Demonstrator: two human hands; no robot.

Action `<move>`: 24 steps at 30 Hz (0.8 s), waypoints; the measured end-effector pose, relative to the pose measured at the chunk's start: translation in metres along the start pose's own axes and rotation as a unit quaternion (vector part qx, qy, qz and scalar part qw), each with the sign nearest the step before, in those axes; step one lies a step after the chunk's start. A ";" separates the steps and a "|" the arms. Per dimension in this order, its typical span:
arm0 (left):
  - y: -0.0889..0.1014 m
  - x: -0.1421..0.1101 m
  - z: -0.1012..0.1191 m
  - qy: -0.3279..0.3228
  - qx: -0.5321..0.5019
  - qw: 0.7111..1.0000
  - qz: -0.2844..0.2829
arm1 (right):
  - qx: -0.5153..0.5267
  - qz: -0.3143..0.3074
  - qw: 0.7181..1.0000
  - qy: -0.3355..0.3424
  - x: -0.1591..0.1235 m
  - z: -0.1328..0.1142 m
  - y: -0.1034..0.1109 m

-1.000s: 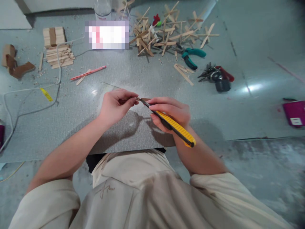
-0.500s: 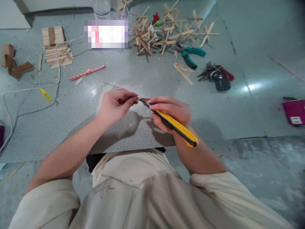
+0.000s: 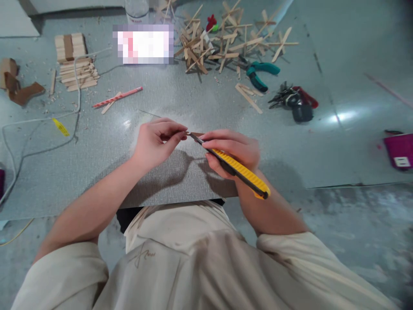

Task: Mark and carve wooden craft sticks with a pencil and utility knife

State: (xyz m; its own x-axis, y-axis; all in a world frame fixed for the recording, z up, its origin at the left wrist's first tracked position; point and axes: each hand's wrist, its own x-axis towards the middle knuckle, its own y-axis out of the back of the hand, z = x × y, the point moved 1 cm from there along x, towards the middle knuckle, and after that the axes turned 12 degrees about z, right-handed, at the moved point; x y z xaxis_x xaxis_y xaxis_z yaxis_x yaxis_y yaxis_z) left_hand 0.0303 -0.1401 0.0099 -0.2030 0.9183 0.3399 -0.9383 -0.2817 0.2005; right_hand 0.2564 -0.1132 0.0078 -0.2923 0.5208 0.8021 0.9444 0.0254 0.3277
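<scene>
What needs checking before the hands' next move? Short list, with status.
1. Knife gripped: ok, handle in right hand.
2. Stick secured: ok, pinched by left hand.
3. Left fingers well clear of blade: not ok, tips look very near its end.
4. Blade locked: cannot tell.
5. Pliers and keys out of the way: ok, beyond the right hand.

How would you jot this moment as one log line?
left grip: pinches thin brown piece | right grip: holds yellow cutter, blade at that piece | nearby: teal pliers, pink pencil
</scene>
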 end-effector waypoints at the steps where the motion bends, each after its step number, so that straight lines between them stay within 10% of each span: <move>1: 0.000 0.000 0.001 -0.004 0.000 1.000 -0.001 | 0.001 0.000 1.000 0.001 0.000 0.000 0.000; 24: 0.000 -0.001 0.006 -0.046 0.045 0.998 -0.008 | 0.001 -0.011 1.000 -0.009 0.000 -0.002 0.000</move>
State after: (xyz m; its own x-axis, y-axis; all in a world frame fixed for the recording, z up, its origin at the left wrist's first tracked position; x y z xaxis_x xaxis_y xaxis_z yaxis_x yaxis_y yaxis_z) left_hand 0.0320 -0.1431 0.0151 -0.1580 0.8943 0.4186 -0.9111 -0.2955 0.2874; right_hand 0.2562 -0.1147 0.0092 -0.3113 0.5347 0.7856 0.9379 0.0394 0.3448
